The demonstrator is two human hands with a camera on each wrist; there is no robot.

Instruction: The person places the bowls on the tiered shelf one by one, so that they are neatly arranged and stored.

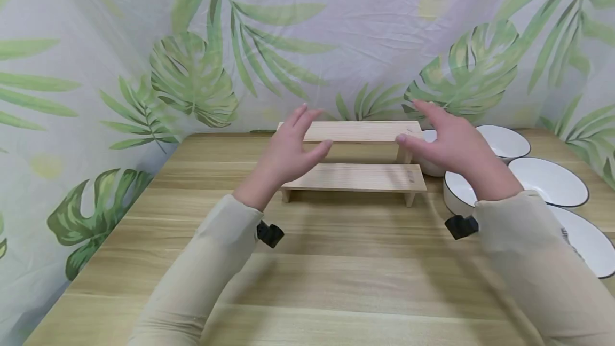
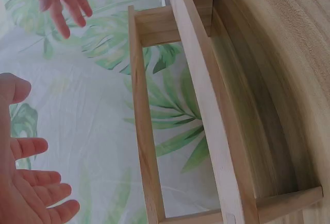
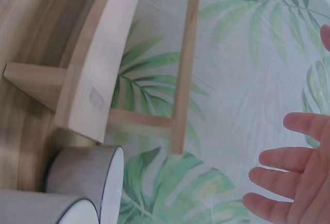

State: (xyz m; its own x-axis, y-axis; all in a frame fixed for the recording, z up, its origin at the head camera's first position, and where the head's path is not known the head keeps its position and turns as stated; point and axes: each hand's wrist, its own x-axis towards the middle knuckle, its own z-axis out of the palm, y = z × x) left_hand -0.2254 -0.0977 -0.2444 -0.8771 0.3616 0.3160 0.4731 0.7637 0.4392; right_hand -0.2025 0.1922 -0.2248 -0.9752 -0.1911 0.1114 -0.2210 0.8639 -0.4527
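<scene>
A two-tier wooden stand occupies the back middle of the table, with a lower shelf (image 1: 353, 178) in front and an upper shelf (image 1: 360, 131) behind it. My left hand (image 1: 294, 146) hovers above the stand's left end, its fingers extended and thumb apart. Over the right end my right hand (image 1: 451, 140) is likewise held with fingers spread. Neither hand holds anything, and the palms face each other. In the right wrist view, the spread fingers (image 3: 281, 180) are apart from the lower shelf (image 3: 105, 54). The left wrist view also shows the left palm (image 2: 26, 198) away from the wood.
Several white bowls with dark rims stand at the right, among them a wide one (image 1: 548, 181) and one at the back (image 1: 504, 142). Another bowl (image 1: 458, 194) is partly behind my right wrist. A leaf-patterned cloth (image 1: 365, 31) hangs behind the wooden table (image 1: 312, 292).
</scene>
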